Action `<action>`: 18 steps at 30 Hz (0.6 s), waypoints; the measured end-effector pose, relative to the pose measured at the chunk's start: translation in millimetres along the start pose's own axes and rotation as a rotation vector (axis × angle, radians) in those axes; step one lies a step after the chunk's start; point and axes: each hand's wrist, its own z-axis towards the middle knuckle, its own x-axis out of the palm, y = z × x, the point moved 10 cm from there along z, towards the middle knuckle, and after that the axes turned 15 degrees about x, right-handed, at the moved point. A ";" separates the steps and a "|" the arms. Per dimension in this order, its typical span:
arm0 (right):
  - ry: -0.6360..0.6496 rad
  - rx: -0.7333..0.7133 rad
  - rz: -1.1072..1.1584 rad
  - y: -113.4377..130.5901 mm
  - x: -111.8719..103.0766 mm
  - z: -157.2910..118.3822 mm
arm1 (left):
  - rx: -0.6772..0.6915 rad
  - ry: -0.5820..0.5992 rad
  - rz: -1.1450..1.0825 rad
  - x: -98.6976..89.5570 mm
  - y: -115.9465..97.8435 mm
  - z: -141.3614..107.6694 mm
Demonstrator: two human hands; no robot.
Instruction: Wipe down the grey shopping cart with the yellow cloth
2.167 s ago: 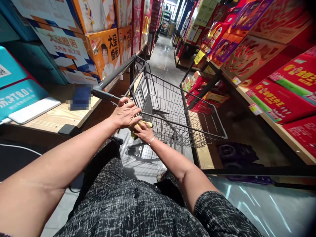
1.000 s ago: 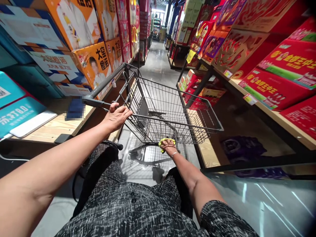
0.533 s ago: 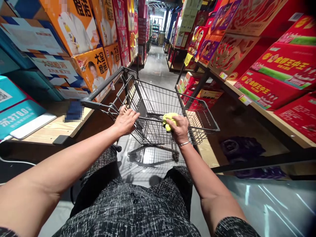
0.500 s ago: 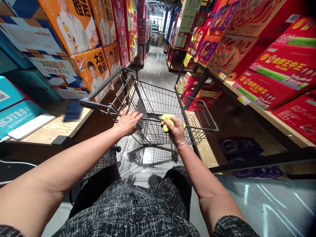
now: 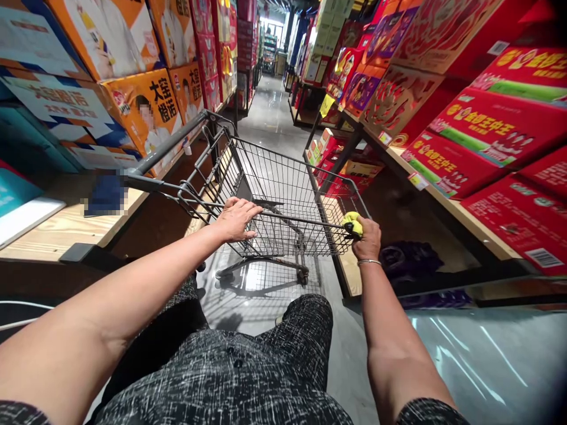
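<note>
A grey wire shopping cart (image 5: 287, 171) stands sideways before me, its handle at the left. My left hand (image 5: 237, 219) lies on the cart's near top rim, fingers spread and nothing held in them. At the right end of that rim, my right hand (image 5: 367, 237) is closed around a yellow cloth (image 5: 352, 223) with a dark patch on it. The cloth touches the rim near the corner. A bracelet circles my right wrist. Through the wire, the basket shows no goods.
Orange boxes (image 5: 142, 112) are stacked at the left above a wooden shelf (image 5: 44, 236). Red boxes (image 5: 482, 124) fill the right shelf, whose black frame reaches close to my right arm. An aisle floor (image 5: 271, 106) runs ahead between the shelves.
My right hand has slid the yellow cloth rightward along the rim, from near its middle to the right corner. My left hand remains on the rim. The view has shifted slightly.
</note>
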 end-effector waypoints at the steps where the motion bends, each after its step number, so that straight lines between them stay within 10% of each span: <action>1: -0.047 0.026 0.000 4.8 -0.4 -4.0 | -0.001 -0.009 -0.021 -1.1 -0.1 0.8; 10: -0.076 -0.335 0.181 173.2 23.1 -67.7 | 0.002 -0.103 -0.078 -9.7 -0.6 -1.8; 18: -0.068 -0.421 0.006 153.9 60.3 -135.4 | 0.015 -0.120 -0.114 -10.7 -2.1 -6.5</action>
